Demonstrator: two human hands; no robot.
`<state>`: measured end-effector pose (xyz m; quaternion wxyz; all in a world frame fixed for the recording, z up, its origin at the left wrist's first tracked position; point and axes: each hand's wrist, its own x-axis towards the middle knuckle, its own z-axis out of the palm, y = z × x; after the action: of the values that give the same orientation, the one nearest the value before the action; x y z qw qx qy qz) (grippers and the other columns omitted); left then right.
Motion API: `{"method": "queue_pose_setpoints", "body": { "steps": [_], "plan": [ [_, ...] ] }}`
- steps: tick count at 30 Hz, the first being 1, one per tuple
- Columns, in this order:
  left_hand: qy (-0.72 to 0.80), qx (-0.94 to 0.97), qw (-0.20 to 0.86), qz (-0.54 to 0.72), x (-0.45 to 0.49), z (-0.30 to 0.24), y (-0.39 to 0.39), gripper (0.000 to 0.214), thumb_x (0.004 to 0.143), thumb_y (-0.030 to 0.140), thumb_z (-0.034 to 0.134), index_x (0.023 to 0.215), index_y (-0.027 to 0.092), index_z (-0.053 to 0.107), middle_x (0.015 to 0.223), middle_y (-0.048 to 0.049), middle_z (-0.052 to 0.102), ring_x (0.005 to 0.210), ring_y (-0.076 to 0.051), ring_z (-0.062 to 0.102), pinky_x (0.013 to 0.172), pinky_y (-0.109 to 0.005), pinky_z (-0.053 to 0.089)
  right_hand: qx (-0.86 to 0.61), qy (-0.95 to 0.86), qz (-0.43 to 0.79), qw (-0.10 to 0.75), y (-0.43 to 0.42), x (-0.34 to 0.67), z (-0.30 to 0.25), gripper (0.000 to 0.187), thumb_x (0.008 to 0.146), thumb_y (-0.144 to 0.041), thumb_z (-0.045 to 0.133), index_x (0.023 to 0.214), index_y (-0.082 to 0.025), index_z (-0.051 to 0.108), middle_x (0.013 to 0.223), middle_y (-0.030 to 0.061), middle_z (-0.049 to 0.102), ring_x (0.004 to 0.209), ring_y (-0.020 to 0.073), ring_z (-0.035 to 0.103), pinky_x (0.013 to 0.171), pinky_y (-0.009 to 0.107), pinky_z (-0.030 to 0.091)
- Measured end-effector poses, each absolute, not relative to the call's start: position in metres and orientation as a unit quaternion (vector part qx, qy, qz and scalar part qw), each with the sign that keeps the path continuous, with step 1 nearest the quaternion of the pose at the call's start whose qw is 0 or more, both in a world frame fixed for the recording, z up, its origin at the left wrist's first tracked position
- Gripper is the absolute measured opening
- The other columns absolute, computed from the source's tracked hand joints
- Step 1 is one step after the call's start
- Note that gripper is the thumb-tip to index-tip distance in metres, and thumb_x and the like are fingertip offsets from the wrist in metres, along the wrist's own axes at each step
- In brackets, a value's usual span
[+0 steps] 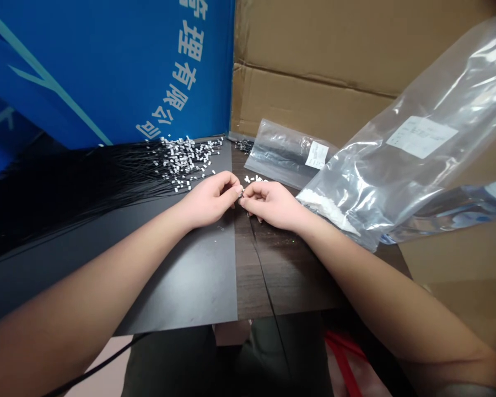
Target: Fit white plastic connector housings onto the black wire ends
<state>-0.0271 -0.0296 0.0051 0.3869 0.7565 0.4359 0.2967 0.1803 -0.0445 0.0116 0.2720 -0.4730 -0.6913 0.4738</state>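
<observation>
My left hand point(213, 199) and my right hand point(271, 205) meet over the table, fingertips pinched together and almost touching. A thin black wire point(266, 278) runs from under my right hand down across the table edge toward my lap, its upper end between my right fingers. A tiny piece sits at my left fingertips, too small and covered to make out. Just behind my hands lie several loose white connector housings point(256, 179). To the left spreads a large bundle of black wires point(86, 171) with white connectors point(184, 157) on their ends.
A large clear plastic bag point(367, 171) with small white pieces point(328, 208) in it leans at the right. Behind it are a flat labelled bag point(281, 151) and a plastic bottle point(446, 212). Cardboard point(314, 82) and a blue panel point(107, 66) stand at the back.
</observation>
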Motion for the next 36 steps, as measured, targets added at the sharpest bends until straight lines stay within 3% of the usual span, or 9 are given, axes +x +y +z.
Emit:
{"method": "queue_pose_setpoints", "body": {
  "steps": [11, 17, 22, 36],
  "plan": [
    [0.426, 0.77, 0.38, 0.283, -0.0279, 0.0025, -0.0274, 0.029, 0.099, 0.049, 0.058, 0.095, 0.021, 0.064, 0.084, -0.0033, 0.068, 0.079, -0.021, 0.062, 0.072, -0.034, 0.05, -0.479, -0.682, 0.479, 0.277, -0.0448, 0.1797, 0.0115, 0.017, 0.093, -0.027, 0.07, 0.079, -0.019, 0.064, 0.064, -0.0034, 0.062, 0.052, 0.0083, 0.053, 0.048, 0.02, 0.039],
    [0.43, 0.737, 0.418, 0.311, -0.0273, 0.0025, -0.027, 0.028, 0.1, 0.048, 0.058, 0.096, 0.021, 0.059, 0.081, -0.0025, 0.068, 0.075, -0.019, 0.063, 0.072, -0.033, 0.05, -0.477, -0.683, 0.485, 0.264, -0.0458, 0.1804, 0.0145, 0.015, 0.096, -0.03, 0.07, 0.088, -0.018, 0.069, 0.067, -0.0022, 0.065, 0.053, 0.009, 0.056, 0.05, 0.021, 0.043],
    [0.436, 0.714, 0.438, 0.329, -0.0269, 0.0038, -0.0269, 0.028, 0.1, 0.048, 0.058, 0.093, 0.021, 0.055, 0.075, -0.0006, 0.064, 0.07, -0.017, 0.059, 0.071, -0.033, 0.049, -0.475, -0.684, 0.487, 0.265, -0.0458, 0.1799, 0.0138, 0.015, 0.096, -0.029, 0.069, 0.084, -0.019, 0.066, 0.068, -0.0017, 0.066, 0.053, 0.0092, 0.057, 0.049, 0.021, 0.043],
    [0.437, 0.767, 0.367, 0.292, -0.027, 0.0024, -0.028, 0.028, 0.101, 0.048, 0.055, 0.096, 0.021, 0.06, 0.082, -0.0022, 0.066, 0.075, -0.02, 0.06, 0.07, -0.034, 0.047, -0.465, -0.692, 0.478, 0.276, -0.0442, 0.1806, 0.0098, 0.018, 0.093, -0.027, 0.069, 0.078, -0.019, 0.064, 0.065, -0.0033, 0.065, 0.052, 0.0084, 0.055, 0.049, 0.02, 0.041]
  ]
}}
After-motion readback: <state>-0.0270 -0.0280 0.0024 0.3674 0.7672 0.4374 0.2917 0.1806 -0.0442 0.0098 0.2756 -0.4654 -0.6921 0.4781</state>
